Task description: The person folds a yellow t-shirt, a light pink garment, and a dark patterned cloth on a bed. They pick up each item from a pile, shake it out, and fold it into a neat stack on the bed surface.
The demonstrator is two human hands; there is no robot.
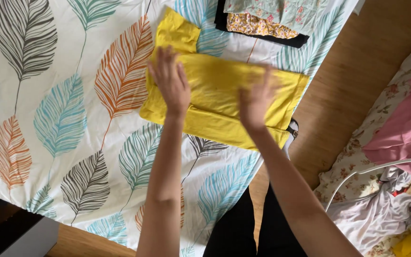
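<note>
Yellow shirt (215, 102) under flat, spread fingers (165, 59).

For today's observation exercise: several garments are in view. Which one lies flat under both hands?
The yellow shirt on the leaf-print sheet; the folded pile and pink garment lie untouched.

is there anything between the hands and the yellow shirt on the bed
Nothing visible. The left hand lies flat on the yellow shirt, and the blurred right hand is over it too. The folded clothes stack sits apart, beyond the shirt on the leaf-print sheet.
</note>
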